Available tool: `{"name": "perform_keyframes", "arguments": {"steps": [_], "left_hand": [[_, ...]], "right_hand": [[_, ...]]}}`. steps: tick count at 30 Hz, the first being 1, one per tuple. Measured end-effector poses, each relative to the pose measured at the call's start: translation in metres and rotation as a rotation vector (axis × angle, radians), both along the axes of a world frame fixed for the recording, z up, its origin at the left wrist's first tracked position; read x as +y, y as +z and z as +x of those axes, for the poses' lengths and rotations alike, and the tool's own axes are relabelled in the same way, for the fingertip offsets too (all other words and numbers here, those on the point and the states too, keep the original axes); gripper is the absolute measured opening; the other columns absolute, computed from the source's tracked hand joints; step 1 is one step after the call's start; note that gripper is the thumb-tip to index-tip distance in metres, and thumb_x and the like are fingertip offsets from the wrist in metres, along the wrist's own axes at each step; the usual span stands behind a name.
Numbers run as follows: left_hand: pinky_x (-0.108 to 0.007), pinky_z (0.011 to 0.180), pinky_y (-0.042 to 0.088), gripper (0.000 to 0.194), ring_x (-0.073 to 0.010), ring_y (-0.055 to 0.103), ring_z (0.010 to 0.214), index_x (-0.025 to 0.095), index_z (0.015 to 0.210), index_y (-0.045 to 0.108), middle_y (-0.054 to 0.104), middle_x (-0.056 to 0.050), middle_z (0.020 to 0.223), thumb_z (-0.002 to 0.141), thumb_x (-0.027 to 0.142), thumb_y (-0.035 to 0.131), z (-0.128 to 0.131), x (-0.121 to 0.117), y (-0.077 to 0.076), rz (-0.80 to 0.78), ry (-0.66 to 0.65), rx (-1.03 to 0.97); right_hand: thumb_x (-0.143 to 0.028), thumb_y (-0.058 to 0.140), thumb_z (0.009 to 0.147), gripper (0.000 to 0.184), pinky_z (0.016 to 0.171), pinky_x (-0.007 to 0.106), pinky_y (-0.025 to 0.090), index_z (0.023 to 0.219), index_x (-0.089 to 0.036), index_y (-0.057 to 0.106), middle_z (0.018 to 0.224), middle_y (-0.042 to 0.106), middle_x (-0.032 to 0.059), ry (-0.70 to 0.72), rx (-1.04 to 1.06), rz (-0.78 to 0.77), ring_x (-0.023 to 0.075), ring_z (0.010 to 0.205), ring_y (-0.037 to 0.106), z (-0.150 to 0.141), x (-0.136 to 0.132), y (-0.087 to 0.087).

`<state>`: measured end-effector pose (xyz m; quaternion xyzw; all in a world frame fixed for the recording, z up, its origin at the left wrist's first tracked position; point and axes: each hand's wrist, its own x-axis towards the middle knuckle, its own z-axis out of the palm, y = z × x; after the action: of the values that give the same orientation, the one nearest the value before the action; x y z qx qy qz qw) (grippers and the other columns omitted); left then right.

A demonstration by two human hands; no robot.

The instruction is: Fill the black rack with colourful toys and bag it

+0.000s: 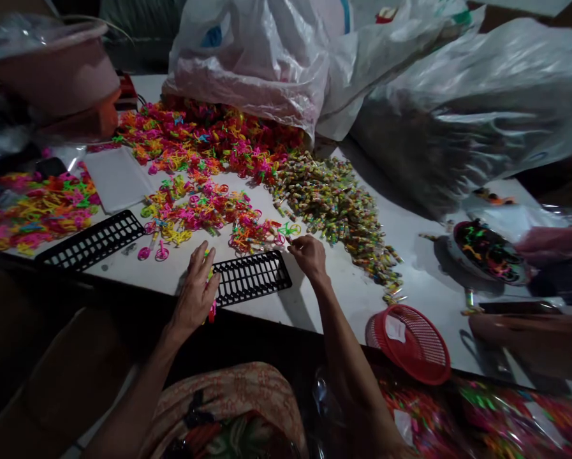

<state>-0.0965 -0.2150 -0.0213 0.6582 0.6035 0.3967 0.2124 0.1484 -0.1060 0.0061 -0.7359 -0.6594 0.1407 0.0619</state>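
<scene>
A black slotted plastic rack (252, 276) lies flat on the white table (343, 299) between my two hands. My left hand (196, 294) rests at the rack's left end, fingers curled round a few small pink and green plastic pieces. My right hand (308, 255) is at the rack's far right corner, fingers pinched on a small coloured plastic piece at the edge of a heap of pink, orange and yellow plastic toy parts (204, 210). A heap of small wrapped pieces (336, 204) lies just right of that hand.
A second black rack (92, 241) lies at the left, by another heap of coloured parts (37, 207). A red mesh basket (412, 341) lies tipped at the front right. A bowl of parts (489, 252), large plastic bags (314, 57) and another person's forearm (529, 338) are to the right.
</scene>
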Motion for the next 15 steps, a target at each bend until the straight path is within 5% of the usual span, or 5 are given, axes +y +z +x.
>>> {"name": "perform_keyframes", "arguments": {"steps": [5,8,12,15], "left_hand": [[-0.047,0.117,0.021,0.050,-0.0231,0.022,0.144,0.025,0.142,0.039,0.029,-0.009,0.155,0.092,0.031,0.043,0.001,0.000,0.002,-0.008,0.009,0.011],[-0.046,0.117,0.021,0.050,-0.0223,0.022,0.144,0.025,0.142,0.039,0.030,-0.009,0.155,0.092,0.029,0.042,0.001,0.000,0.002,-0.014,0.002,0.012],[-0.045,0.118,0.020,0.051,-0.0211,0.021,0.144,0.024,0.143,0.038,0.029,-0.008,0.155,0.092,0.025,0.039,-0.001,0.000,0.002,-0.020,-0.008,0.012],[-0.045,0.118,0.019,0.051,-0.0208,0.020,0.145,0.026,0.144,0.037,0.027,-0.007,0.156,0.092,0.023,0.038,-0.003,0.001,0.002,-0.031,-0.015,0.022]], "right_hand": [[-0.013,0.054,0.072,0.023,0.066,0.028,0.039,0.085,-0.018,0.072,0.090,0.069,0.0104,-0.072,-0.039,-0.008,0.0228,0.085,0.062,0.030,0.005,-0.001],[-0.017,0.055,0.067,0.012,0.061,0.026,0.039,0.074,-0.017,0.065,0.072,0.063,0.0045,-0.039,0.306,0.073,0.0180,0.070,0.057,0.028,-0.004,-0.007],[-0.024,0.055,0.061,0.007,0.053,0.022,0.035,0.064,-0.019,0.051,0.060,0.050,-0.0037,0.148,0.944,0.077,0.0108,0.056,0.044,-0.030,-0.028,-0.030],[-0.029,0.058,0.060,0.013,0.052,0.023,0.036,0.061,-0.020,0.048,0.057,0.047,-0.0048,0.211,1.161,-0.037,0.0104,0.054,0.042,-0.084,-0.039,-0.048]]}}
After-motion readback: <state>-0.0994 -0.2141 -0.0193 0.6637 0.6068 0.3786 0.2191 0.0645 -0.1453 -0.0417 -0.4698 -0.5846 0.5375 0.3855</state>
